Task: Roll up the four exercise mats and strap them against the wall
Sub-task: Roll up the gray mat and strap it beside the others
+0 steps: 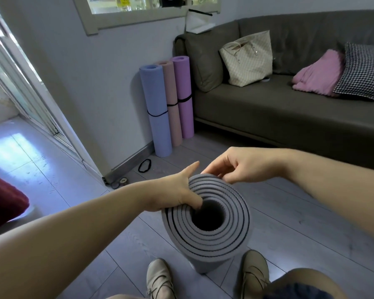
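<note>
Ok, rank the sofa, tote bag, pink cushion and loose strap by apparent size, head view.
Sofa; tote bag; pink cushion; loose strap. Bag and cushion look close, so their order is unsure.

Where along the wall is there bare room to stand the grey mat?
Left of the blue mat, up to the wall corner, the floor is bare save a black strap and small rolls. Right is crowded: purple mat stands close beside the sofa.

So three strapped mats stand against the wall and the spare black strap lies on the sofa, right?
No. In the head view the spare black strap lies on the floor near the wall, not on the sofa. The three strapped mats do stand against that wall.
</note>
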{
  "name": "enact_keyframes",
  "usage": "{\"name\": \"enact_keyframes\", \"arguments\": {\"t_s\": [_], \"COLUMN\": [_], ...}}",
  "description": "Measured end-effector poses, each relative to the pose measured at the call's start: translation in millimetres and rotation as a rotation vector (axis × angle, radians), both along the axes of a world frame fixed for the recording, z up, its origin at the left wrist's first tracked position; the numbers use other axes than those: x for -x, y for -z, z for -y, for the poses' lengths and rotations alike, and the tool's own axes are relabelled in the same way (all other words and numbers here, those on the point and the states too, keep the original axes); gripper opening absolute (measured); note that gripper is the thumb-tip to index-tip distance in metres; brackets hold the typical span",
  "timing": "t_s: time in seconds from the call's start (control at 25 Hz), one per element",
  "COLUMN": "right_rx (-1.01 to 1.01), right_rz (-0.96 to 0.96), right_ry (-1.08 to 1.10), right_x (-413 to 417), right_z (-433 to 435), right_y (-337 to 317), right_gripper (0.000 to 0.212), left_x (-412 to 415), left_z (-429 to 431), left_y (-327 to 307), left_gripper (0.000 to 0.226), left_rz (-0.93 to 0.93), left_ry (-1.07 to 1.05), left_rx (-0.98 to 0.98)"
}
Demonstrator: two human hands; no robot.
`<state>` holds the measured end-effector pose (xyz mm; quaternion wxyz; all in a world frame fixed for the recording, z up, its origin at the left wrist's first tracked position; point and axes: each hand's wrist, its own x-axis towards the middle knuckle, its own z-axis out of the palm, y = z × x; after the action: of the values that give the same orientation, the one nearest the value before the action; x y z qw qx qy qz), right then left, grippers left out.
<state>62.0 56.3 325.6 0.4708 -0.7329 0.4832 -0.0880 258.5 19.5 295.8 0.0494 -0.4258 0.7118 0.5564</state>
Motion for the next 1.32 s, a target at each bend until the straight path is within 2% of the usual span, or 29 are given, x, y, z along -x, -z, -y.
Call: {"name": "enact_keyframes", "arguments": {"t_s": [0.12,0.28,0.36,0.44,0.52,0.64,0.72,0.8,0.96,1.12,1.2,1.32], "right_rx": [0.126,0.142,0.407,0.624,0.717,0.821,0.824,0.802,0.775,0.718,0.685,0.540], "right_rz": [0.045,-0.068,-0.165,-0.177,-0.135,-0.108,-0.073,-0.055,-0.120,-0.157,-0.115,-0.074], "right_ry": [0.136,0.036,0.104,0.205,0.289,0.468,0.567,0.584,0.464,0.495,0.486,0.279], "right_x": [-3,-4,-9,-13,-13,-9,-12,-15,-10,-2,-2,4], "right_z": [-4,-6,-9,-16,-21,-20,-21,-29,-46,-60,-68,-69], "right_y": [14,10,15,23,37,59,69,74,66,55,50,34], "right_gripper": [0.043,0.029,0.030,0.033,0.029,0.021,0.018,0.017,0.019,0.024,0.028,0.060], "left_x": [-3,0,1,0,-3,-5,-6,-8,-4,11,11,1], "left_z": [-3,-7,-9,-15,-21,-28,-29,-31,-35,-38,-35,-20], "left_y": [-1,-2,-2,1,4,5,5,6,7,7,5,2], "left_gripper": [0.111,0.113,0.115,0.115,0.107,0.084,0.064,0.053,0.058,0.062,0.057,0.049], "left_rz": [0.017,0.017,-0.015,-0.084,-0.144,-0.136,-0.117,-0.017,0.322,0.358,0.340,0.307], "left_ry": [0.042,0.050,0.028,0.009,-0.048,-0.096,-0.071,-0.026,0.048,0.051,0.067,0.124], "left_rx": [0.027,0.122,0.243,0.382,0.519,0.731,0.847,0.914,0.954,0.955,0.973,0.977]}}
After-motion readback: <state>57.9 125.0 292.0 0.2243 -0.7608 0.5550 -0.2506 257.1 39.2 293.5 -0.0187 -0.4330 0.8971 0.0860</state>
